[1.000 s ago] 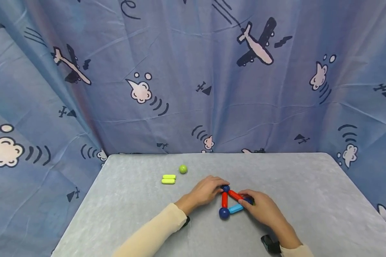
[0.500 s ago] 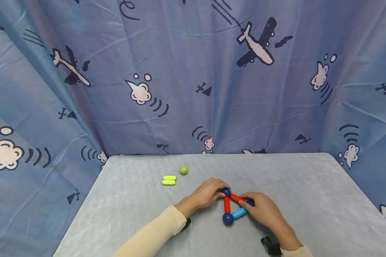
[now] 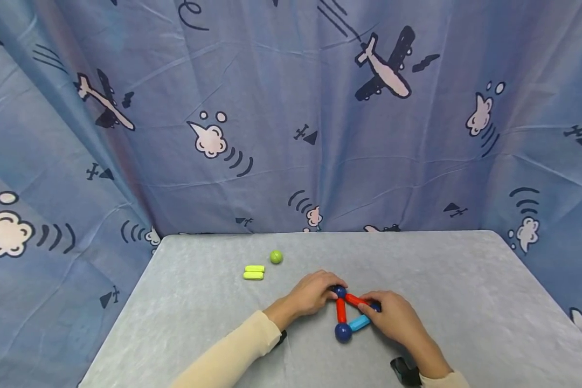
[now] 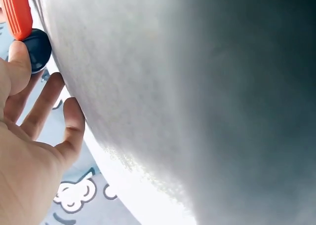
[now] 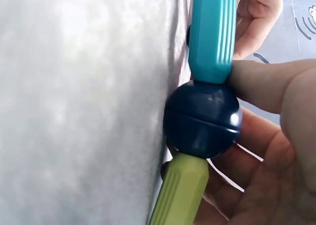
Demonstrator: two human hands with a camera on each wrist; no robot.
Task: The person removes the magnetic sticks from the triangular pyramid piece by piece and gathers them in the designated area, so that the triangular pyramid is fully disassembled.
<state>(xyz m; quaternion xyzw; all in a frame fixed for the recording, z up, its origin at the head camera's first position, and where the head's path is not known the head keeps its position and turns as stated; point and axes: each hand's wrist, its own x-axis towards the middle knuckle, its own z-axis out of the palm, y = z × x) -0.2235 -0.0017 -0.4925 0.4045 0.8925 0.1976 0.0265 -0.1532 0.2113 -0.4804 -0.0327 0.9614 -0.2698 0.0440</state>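
Note:
Two red magnetic rods, one on the left [image 3: 341,311] and one on the far side [image 3: 356,300], and a light blue rod [image 3: 359,323] form a triangle with dark blue balls at its corners. My left hand [image 3: 314,292] pinches the far corner ball [image 3: 340,291] between thumb and fingers. At the right corner, my right hand [image 3: 394,317] grips the ball [image 5: 202,119] and the rod ends beside it. A green rod [image 5: 180,190] also joins that ball in the right wrist view; the hand hides it from the head view. The near corner ball [image 3: 343,332] is untouched.
Two yellow-green rods [image 3: 254,272] lie side by side on the grey table [image 3: 199,312], left of the hands. Just beyond them rests a light green ball [image 3: 276,257]. A blue patterned curtain [image 3: 252,118] hangs behind the table's far edge.
The triangle has shifted slightly toward me, its near ball also a little right. My left hand followed it. The bit of green showing by my right hand is now covered.

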